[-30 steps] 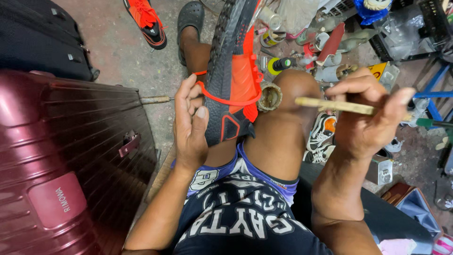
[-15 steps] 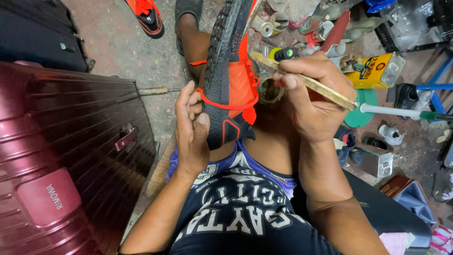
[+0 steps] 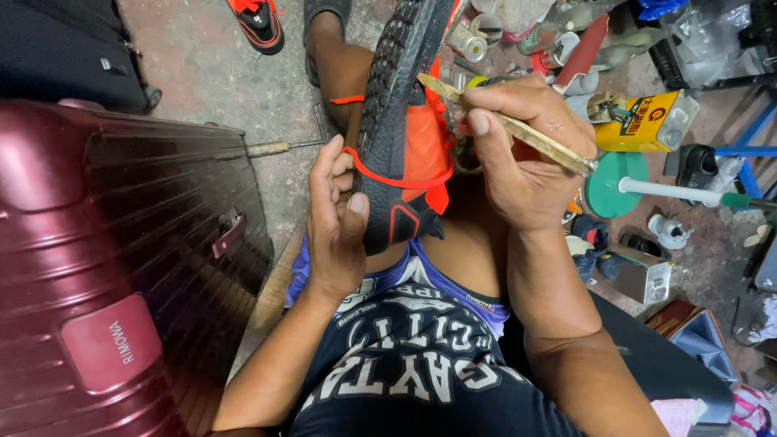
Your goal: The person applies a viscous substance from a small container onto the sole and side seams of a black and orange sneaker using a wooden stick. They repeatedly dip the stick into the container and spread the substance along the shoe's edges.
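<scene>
Bracing a black-and-orange sneaker (image 3: 401,154) sole-up against a bare knee, the person sits low among clutter, the shoe wedged between both hands. The left hand (image 3: 340,218) lies along the heel end, fingers loosely curled and thumb pressed to the sole's edge, steadying rather than clamping. The right hand (image 3: 526,154) is closed around a thin wooden stick (image 3: 506,121), pinched like a pen, its tip at the seam where sole meets orange upper.

To my eye the hold is the weak point: the left hand only props the shoe, so a hard push from the stick could tip it off the knee. The stick looks slender and splintery; it could snap or skid off the seam onto the upper.

The sole is knobbly black rubber with a deep tread, the upper smooth orange fabric with a thin orange strap. Beside the person's left knee stands a ribbed, glossy maroon suitcase (image 3: 105,267). On the rough concrete floor (image 3: 218,73) beyond the right hand lie a yellow rectangular tin (image 3: 643,121), small cans and a green disc on a white rod (image 3: 615,184). Another orange-and-black sneaker (image 3: 257,20) rests well apart, up ahead.
</scene>
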